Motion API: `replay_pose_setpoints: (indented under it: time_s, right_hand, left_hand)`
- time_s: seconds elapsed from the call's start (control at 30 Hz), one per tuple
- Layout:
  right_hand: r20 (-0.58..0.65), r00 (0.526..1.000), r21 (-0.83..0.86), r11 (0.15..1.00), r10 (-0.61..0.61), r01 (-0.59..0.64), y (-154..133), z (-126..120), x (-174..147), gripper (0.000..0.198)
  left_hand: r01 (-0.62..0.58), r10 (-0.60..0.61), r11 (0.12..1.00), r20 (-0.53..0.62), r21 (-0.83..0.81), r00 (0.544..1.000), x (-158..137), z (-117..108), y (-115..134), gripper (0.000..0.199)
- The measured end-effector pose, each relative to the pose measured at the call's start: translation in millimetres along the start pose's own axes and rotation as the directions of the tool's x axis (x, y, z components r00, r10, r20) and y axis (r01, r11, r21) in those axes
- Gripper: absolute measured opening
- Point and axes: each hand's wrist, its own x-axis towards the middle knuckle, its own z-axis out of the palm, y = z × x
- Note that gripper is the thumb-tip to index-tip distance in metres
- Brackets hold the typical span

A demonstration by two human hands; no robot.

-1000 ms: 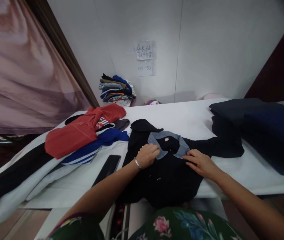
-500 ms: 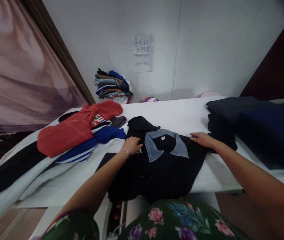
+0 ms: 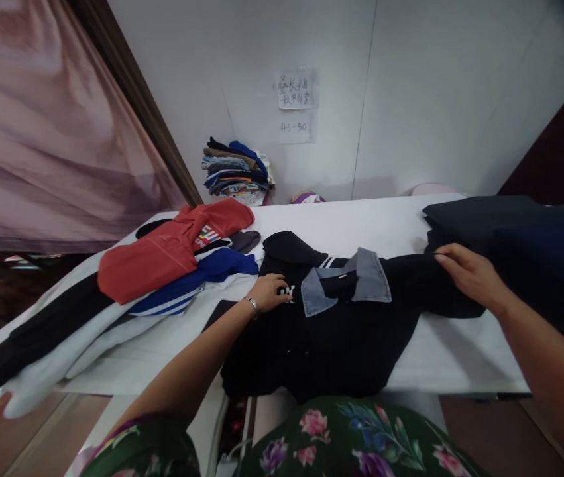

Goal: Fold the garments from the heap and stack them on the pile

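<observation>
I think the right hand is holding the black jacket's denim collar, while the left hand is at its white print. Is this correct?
No: in the head view, the right hand holds a sleeve of the black jacket, not the denim collar. The rest stands.

Dim, diffuse light swallows detail in the black denim-collared top (image 3: 346, 348); soft shadow on the white tablecloth (image 3: 460, 344) at four o'clock; darkened frame corner at two.

The place looks like a simple workroom for clothes; whether in a home or a shop, I cannot tell. A white table (image 3: 346, 228) bears loose garments (image 3: 147, 268) and a spread black jacket (image 3: 331, 358); behind it are a folded stack (image 3: 236, 173) and a plain wall (image 3: 425, 99) with handwritten sheets (image 3: 297, 91).
</observation>
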Motion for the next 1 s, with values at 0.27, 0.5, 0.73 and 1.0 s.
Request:
replay_pose_setpoints:
  time_s: [0.27, 0.5, 0.73, 1.0]
  right_hand:
    - [0.123, 0.989, 0.046, 0.995, 0.079, -0.085, 12, -14, -62, 0.027]
    - [0.271, 0.962, -0.179, 0.982, -0.008, 0.059, 13, -17, -64, 0.024]
    - [-0.077, 0.996, -0.694, 0.719, -0.049, -0.018, -33, -65, 7, 0.022]
    - [-0.229, 0.973, -0.177, 0.981, 0.035, -0.077, -86, -137, 106, 0.08]
  left_hand:
    - [-0.103, 0.081, 0.992, -0.252, -0.076, 0.964, 6, -22, 12, 0.003]
    - [0.094, -0.042, 0.992, -0.468, 0.089, 0.883, -1, -75, 35, 0.007]
    - [0.237, -0.038, 0.939, -0.609, 0.249, 0.792, 21, -151, 60, 0.023]
    - [0.433, -0.197, 0.876, -0.662, 0.213, 0.723, 30, -278, 99, 0.076]
